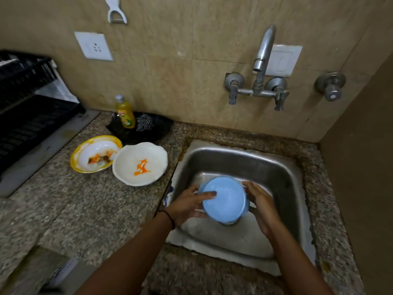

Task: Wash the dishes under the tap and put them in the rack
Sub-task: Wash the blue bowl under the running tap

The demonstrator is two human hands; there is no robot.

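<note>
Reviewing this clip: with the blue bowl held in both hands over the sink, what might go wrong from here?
The blue bowl is pinched only at its rim by the left hand and right hand; a wet grip may slip. The white bowl sits near the counter's sink edge, where an elbow might knock it.

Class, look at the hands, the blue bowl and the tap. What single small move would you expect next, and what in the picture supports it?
Probably the right hand lets go and reaches up to a tap handle. Both hands hold the blue bowl low in the sink, the left hand gripping its rim, but no water seems to be running, so rinsing cannot begin.
</note>
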